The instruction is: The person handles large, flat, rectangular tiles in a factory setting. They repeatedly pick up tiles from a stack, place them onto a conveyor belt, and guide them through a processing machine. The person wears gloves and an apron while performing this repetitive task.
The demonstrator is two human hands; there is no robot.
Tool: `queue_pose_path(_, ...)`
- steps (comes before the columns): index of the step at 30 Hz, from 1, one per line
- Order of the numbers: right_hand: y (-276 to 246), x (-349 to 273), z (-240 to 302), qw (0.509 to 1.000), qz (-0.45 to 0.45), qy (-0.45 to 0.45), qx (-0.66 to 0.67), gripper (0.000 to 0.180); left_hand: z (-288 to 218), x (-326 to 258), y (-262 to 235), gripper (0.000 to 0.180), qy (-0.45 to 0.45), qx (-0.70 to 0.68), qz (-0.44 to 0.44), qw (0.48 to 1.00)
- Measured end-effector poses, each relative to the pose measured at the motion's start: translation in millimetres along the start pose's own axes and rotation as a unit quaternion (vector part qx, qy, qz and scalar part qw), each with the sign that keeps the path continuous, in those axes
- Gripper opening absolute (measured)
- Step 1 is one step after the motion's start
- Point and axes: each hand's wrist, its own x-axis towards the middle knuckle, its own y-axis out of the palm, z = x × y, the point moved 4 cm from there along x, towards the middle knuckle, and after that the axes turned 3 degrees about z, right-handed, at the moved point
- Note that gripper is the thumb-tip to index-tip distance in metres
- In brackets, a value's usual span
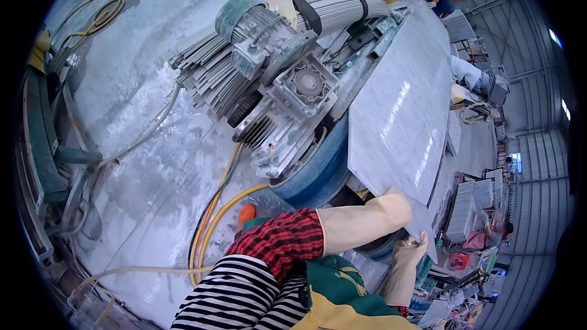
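Observation:
Both my hands wear long cream gloves and are at the near end of a pale grey, marble-like stone slab with a shiny face. My left hand is bent over the slab's near edge with its fingers curled, below a red-and-black checked sleeve. Lower and further right, my right hand pinches the slab's narrow near corner between thumb and fingers. The slab lies tilted in view over a machine with a blue rounded base.
A dusty electric motor with a gearbox sits left of the slab, by stacked thin strips. Yellow and orange hoses cross the wet floor. A green metal frame stands far left. Other people and stacked slabs are on the right.

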Motion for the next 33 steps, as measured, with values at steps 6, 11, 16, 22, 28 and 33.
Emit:
queue_pose_path(6,-5.7,9.6,15.0,1.0,-0.005,-0.019,-0.01,0.05,-1.2,-2.7,-24.5,0.029,-0.108,-0.167,0.069,0.978)
queue_pose_path(11,-1.6,5.9,19.1,1.0,-0.009,-0.022,-0.017,0.048,-0.8,2.2,-24.8,0.03,-0.162,-0.201,0.071,0.963)
queue_pose_path(16,-8.7,-3.9,13.2,0.994,0.098,-0.031,-0.039,0.05,-7.4,-14.4,-25.7,0.03,-0.099,-0.132,0.062,0.984)
queue_pose_path(22,3.7,-23.7,-28.2,0.994,0.034,-0.019,0.106,0.053,-0.2,-10.9,26.7,0.03,-0.06,0.021,0.047,0.997)
queue_pose_path(28,-33.7,-9.5,-109.4,0.957,0.013,0.134,0.258,0.041,27.2,-44.1,111.7,0.06,0.078,0.183,-0.087,0.976)
queue_pose_path(33,-63.8,-17.6,-149.2,0.974,0.037,0.139,0.172,0.047,26.2,-68.7,129.4,0.068,0.08,0.258,-0.025,0.963)
